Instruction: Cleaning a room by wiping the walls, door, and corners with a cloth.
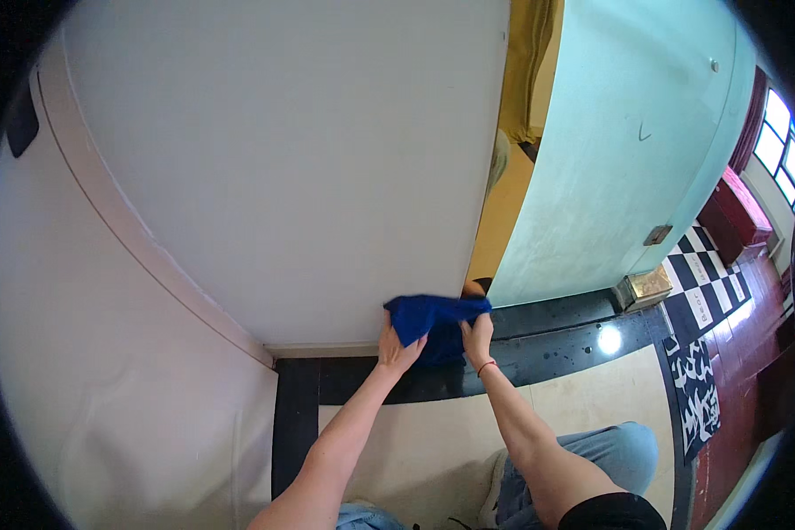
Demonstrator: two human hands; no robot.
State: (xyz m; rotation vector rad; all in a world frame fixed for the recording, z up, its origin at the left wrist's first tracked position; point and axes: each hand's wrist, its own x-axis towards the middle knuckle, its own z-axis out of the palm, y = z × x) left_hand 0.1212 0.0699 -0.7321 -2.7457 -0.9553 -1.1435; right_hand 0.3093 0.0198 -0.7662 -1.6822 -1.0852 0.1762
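Observation:
A dark blue cloth (424, 318) is stretched between my two hands, low in front of a white sliding door or panel (305, 199). My left hand (399, 344) grips its left part, with the fingers partly under the fabric. At its right end my right hand (479, 336), a red string on the wrist, pinches the cloth. Part of the cloth hangs over the black stone floor border (536, 331), which bears water drops to the right; whether it touches the stone is unclear.
A pale green glass panel (609, 165) stands to the right, with a gap showing yellow fabric (527, 73). By its foot sits a metallic block (644, 289). Patterned mats (699, 298) lie farther right. The white wall (139, 371) borders the left side. My bent knee (626, 450) is low right.

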